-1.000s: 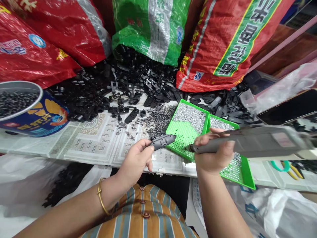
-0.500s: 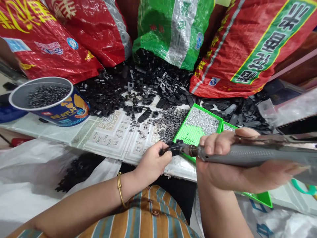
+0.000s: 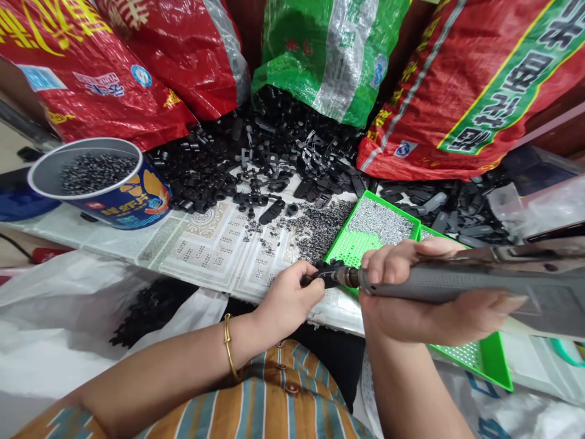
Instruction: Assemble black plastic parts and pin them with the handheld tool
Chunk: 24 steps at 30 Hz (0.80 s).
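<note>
My left hand (image 3: 295,299) pinches a small black plastic part (image 3: 326,275) between thumb and fingers above the table's front edge. Wrapped round a grey power screwdriver (image 3: 439,281) is my right hand (image 3: 411,305), with the tool lying nearly level and pointing left. The screwdriver's tip meets the black part; whether a screw sits there is hidden. Just behind both hands stands a green tray (image 3: 350,244), partly filled with small silvery screws (image 3: 381,219). Dark little screws (image 3: 322,225) lie heaped on the table left of the tray.
A blue tub (image 3: 132,201) of small dark pieces stands at the left. Black plastic parts (image 3: 205,164) pile up below red (image 3: 150,103) and green (image 3: 333,67) sacks. Another red sack (image 3: 439,116) leans at the right. A second green tray (image 3: 496,360) lies under my right arm.
The view has shifted slightly, so the scene sits a little further right. Both hands keep their grips, and the screwdriver tip stays against the black part, the two slightly closer together.
</note>
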Available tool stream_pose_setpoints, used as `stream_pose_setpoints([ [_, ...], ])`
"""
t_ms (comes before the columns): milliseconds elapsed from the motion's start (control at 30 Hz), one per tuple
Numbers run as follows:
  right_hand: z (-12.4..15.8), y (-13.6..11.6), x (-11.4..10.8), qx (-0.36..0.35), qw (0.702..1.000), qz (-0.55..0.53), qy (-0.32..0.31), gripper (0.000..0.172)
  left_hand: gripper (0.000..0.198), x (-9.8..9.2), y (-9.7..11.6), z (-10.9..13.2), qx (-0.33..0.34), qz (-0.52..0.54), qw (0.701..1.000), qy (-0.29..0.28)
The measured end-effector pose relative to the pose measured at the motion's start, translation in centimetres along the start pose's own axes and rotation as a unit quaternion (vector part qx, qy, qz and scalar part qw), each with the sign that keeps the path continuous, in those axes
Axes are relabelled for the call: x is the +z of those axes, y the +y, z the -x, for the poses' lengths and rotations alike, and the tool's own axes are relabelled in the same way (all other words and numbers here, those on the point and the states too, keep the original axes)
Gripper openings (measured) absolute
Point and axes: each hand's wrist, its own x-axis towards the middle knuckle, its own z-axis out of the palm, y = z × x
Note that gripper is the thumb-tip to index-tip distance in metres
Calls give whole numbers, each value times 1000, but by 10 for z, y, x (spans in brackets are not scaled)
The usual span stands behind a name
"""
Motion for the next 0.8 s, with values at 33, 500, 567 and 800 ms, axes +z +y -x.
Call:
stream_pose_setpoints([
  [33,0,0,0,-5,1000,2,-9,38,8,0,0,0,-3,0,1000,2],
  [500,6,2,-1,-32,995,-15,-95,33,7,6,3,-2,-42,34,998,10],
  [567,7,4,-2,-31,995,-18,-95,32,7,7,6,-1,-44,33,998,8],
  [800,4,-16,-15,-52,998,-9,-38,41,7,8,19,-2,-51,-20,998,-37],
])
